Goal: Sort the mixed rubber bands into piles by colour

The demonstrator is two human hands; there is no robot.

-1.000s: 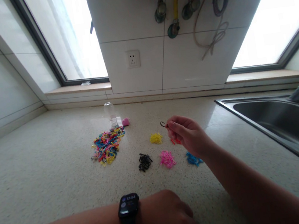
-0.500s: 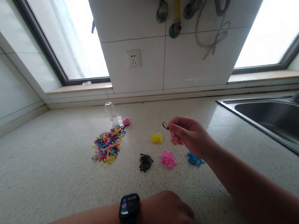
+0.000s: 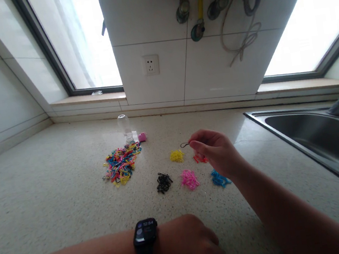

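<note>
The worktop [image 3: 75,216] is bordered at right by a sink [image 3: 309,136]. The left hand [image 3: 185,242] is held low with bent fingers; whether anything is gripped cannot be told. By the right hand [image 3: 215,150], a dark band [image 3: 185,143] is pinched above the worktop, near the yellow pile [image 3: 176,156] and red pile [image 3: 200,158]. A larger mixed pile [image 3: 121,165] is spread beside a clear bottle [image 3: 124,127].
</note>
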